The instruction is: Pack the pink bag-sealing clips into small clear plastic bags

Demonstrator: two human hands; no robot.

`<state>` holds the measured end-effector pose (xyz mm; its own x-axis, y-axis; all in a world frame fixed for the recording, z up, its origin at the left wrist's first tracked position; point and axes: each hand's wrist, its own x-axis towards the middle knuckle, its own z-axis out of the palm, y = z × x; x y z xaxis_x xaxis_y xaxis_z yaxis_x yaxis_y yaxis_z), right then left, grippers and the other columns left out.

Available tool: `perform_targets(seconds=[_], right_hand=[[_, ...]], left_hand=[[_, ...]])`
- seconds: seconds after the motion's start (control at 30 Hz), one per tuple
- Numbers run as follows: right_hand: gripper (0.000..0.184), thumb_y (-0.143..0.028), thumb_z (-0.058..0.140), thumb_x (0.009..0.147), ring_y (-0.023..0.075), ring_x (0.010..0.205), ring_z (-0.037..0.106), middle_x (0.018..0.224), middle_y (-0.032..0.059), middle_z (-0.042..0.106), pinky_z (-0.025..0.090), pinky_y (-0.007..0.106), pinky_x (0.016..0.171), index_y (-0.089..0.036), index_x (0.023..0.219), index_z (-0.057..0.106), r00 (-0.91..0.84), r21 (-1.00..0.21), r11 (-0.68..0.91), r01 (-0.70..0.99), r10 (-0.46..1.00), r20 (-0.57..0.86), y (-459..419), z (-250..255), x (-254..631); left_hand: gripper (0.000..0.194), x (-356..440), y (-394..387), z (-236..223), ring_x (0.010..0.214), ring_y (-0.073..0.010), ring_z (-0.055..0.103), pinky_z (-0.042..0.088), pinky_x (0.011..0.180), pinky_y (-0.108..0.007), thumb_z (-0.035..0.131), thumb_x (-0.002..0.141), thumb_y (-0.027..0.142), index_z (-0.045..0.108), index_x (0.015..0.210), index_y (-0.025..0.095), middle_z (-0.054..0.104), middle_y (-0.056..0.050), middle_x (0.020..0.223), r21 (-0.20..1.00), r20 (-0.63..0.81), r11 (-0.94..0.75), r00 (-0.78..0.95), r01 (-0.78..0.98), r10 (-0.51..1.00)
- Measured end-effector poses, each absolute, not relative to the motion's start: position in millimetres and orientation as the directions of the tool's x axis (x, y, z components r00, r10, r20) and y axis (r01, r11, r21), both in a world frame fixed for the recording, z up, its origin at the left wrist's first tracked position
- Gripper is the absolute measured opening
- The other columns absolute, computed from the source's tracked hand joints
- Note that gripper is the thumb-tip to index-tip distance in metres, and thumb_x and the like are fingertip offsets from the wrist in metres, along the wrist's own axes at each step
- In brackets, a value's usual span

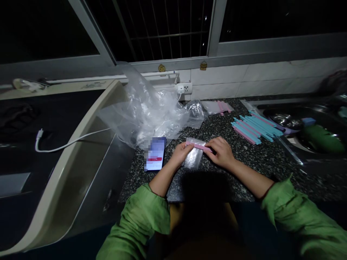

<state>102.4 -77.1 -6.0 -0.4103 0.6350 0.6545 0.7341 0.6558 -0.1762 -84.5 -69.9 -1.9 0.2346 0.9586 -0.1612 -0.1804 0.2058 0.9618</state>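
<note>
A pink strip (199, 146) is stretched between my two hands above the speckled counter. My left hand (181, 153) pinches its left end, and my right hand (221, 151) is closed on the right end. Beneath the strip lies a small clear plastic bag (193, 160), partly covered by it. Left of my left hand, a phone (155, 155) with a lit screen rests on the counter. To the right of my right hand is a spread pile of blue and pink strips (255, 126).
Crumpled clear plastic bags (157, 112) heap up behind the phone. More pink strips (222, 107) lie by the wall near a plug socket (185, 88). A sink (287, 144) with a green item (321, 139) is at the right. A white cable (70, 144) trails over the machine (89, 119) at left.
</note>
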Motion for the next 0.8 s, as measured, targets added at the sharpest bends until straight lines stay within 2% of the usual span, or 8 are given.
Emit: perform_targets(seconds=[0.3,0.43,0.57,0.67,0.8], right_hand=[[0.017,-0.033,0.054,0.081,0.0186,0.075,0.051,0.079,0.0061,0.063,0.04,0.032,0.066,-0.019,0.087,0.061,-0.453,-0.156,0.681,0.715,0.622,0.639,-79.1,-8.3,97.2],[0.015,-0.03,0.051,0.084,0.0176,0.073,0.054,0.077,0.0063,0.062,0.044,0.031,0.066,-0.019,0.087,0.06,-0.42,-0.245,0.695,0.676,0.638,0.646,-78.3,-10.3,97.4],[0.013,-0.027,0.05,0.084,0.017,0.074,0.056,0.079,0.0063,0.061,0.047,0.03,0.067,-0.019,0.088,0.059,-0.406,-0.302,0.712,0.634,0.639,0.653,-77.5,-11.8,97.9],[0.013,-0.026,0.05,0.084,0.0168,0.073,0.056,0.078,0.0065,0.06,0.048,0.03,0.067,-0.018,0.089,0.059,-0.409,-0.308,0.725,0.616,0.629,0.661,-76.8,-12.8,98.0],[0.014,-0.026,0.049,0.085,0.0167,0.075,0.056,0.079,0.0067,0.06,0.049,0.031,0.067,-0.019,0.092,0.059,-0.422,-0.315,0.735,0.6,0.626,0.656,-76.2,-14.0,97.8]], left_hand=[[0.038,-81.4,-75.2,-0.2,0.052,-0.008,0.043,0.03,0.054,-0.02,0.069,0.058,0.047,0.061,0.068,0.012,0.055,0.003,0.056,0.973,-0.134,0.178,0.276,-0.143,0.952],[0.038,-82.7,-74.8,3.1,0.057,-0.0096,0.048,0.035,0.06,-0.021,0.075,0.053,0.041,0.063,0.074,0.012,0.059,0.002,0.061,0.981,-0.13,0.165,0.282,-0.104,0.95],[0.04,-84.5,-76.0,8.3,0.056,-0.0096,0.048,0.035,0.058,-0.02,0.077,0.048,0.038,0.063,0.075,0.013,0.06,0.002,0.061,0.985,-0.132,0.157,0.264,-0.076,0.956],[0.042,-86.2,-76.4,9.0,0.059,-0.0106,0.05,0.035,0.059,-0.021,0.077,0.049,0.042,0.064,0.077,0.013,0.061,0.001,0.064,0.985,-0.11,0.143,0.29,-0.097,0.951],[0.047,-87.8,-72.9,0.6,0.06,-0.0124,0.051,0.036,0.06,-0.022,0.068,0.057,0.056,0.065,0.074,0.012,0.063,-0.001,0.065,0.972,-0.106,0.157,0.273,-0.174,0.956]])
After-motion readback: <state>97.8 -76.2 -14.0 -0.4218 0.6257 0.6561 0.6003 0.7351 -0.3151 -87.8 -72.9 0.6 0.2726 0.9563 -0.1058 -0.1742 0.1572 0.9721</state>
